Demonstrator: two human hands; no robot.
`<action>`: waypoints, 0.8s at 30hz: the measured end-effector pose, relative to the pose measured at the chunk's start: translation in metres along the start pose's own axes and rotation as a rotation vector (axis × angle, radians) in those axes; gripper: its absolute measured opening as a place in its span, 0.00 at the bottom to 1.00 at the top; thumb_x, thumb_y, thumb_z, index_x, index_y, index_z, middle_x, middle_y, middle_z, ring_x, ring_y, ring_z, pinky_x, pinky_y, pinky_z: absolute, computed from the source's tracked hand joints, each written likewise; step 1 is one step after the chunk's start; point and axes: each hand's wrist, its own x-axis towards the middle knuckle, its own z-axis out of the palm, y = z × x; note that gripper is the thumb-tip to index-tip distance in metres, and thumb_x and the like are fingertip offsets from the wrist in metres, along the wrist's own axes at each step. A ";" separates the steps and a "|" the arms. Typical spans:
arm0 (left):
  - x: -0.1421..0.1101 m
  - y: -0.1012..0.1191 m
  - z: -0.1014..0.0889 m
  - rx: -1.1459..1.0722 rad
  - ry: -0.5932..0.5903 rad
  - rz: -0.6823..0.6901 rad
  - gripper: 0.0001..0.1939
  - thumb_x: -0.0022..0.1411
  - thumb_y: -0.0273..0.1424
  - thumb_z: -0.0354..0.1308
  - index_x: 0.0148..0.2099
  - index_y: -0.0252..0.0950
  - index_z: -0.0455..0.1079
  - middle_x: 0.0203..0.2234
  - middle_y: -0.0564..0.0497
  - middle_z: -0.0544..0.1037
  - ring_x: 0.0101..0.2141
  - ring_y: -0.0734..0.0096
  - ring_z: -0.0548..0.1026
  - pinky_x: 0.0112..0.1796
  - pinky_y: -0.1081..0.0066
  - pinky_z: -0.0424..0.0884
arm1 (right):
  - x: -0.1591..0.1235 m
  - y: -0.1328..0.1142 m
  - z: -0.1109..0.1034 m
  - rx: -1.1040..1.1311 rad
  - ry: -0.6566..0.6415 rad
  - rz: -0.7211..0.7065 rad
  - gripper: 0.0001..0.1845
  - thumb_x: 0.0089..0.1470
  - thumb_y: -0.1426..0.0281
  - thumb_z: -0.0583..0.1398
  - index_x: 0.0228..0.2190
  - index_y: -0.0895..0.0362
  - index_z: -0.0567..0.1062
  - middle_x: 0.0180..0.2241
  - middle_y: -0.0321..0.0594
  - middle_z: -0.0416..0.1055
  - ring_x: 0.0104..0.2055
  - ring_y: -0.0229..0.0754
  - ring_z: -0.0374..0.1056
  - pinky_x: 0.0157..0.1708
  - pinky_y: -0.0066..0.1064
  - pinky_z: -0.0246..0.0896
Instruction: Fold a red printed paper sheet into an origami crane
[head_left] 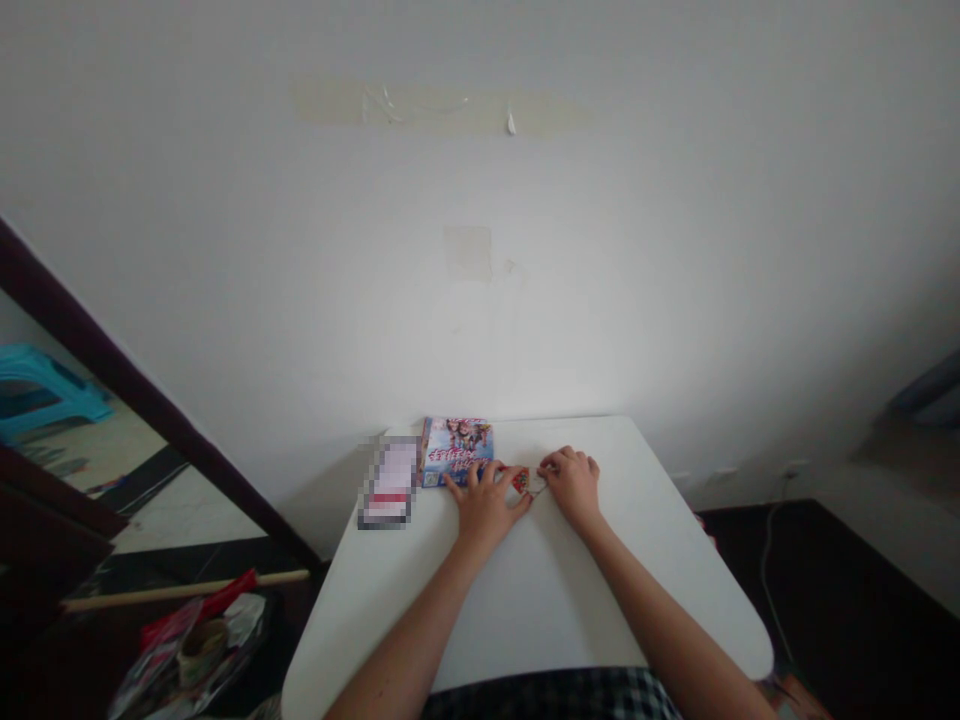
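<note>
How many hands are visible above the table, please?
2: the left hand at the near edge of the booklet, the right hand at one end of the small piece.

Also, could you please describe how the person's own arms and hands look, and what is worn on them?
The left hand and right hand are ungloved, with no ring, watch or bracelet that I can make out. Both forearms are bare, with no sleeve in view. Dark checked fabric, probably clothing, shows at the bottom edge.
</note>
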 end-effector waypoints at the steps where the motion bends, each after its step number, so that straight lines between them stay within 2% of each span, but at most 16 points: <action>1: 0.000 0.000 0.000 -0.002 -0.007 0.004 0.22 0.61 0.51 0.57 0.57 0.62 0.71 0.56 0.51 0.72 0.59 0.47 0.60 0.59 0.24 0.33 | 0.000 0.000 0.000 -0.002 0.000 0.001 0.06 0.58 0.64 0.62 0.35 0.48 0.80 0.41 0.36 0.74 0.49 0.44 0.64 0.57 0.42 0.44; 9: 0.000 0.001 0.000 0.047 -0.020 0.016 0.18 0.62 0.51 0.56 0.55 0.67 0.71 0.59 0.52 0.70 0.62 0.45 0.57 0.59 0.25 0.32 | -0.001 0.000 0.001 -0.002 0.004 0.001 0.06 0.58 0.64 0.62 0.35 0.48 0.80 0.41 0.37 0.74 0.49 0.45 0.64 0.57 0.42 0.44; 15: 0.003 0.000 -0.003 0.054 -0.059 0.007 0.20 0.61 0.52 0.56 0.56 0.68 0.71 0.62 0.53 0.67 0.64 0.42 0.54 0.59 0.25 0.33 | -0.004 0.003 0.002 0.027 0.036 -0.013 0.07 0.59 0.63 0.61 0.35 0.49 0.80 0.41 0.38 0.74 0.48 0.45 0.65 0.56 0.40 0.47; 20: 0.005 -0.003 -0.001 0.033 -0.068 0.008 0.22 0.60 0.53 0.56 0.57 0.68 0.70 0.65 0.53 0.64 0.66 0.39 0.50 0.58 0.23 0.31 | -0.004 0.015 0.000 0.173 0.119 -0.009 0.10 0.60 0.64 0.59 0.39 0.50 0.80 0.44 0.40 0.73 0.49 0.45 0.64 0.52 0.37 0.54; 24: 0.004 -0.002 0.002 0.024 -0.056 0.003 0.22 0.60 0.53 0.56 0.57 0.67 0.70 0.65 0.53 0.64 0.66 0.40 0.51 0.58 0.23 0.30 | -0.002 0.030 -0.005 0.202 0.156 -0.043 0.09 0.59 0.65 0.60 0.37 0.50 0.82 0.43 0.42 0.72 0.49 0.46 0.64 0.51 0.37 0.56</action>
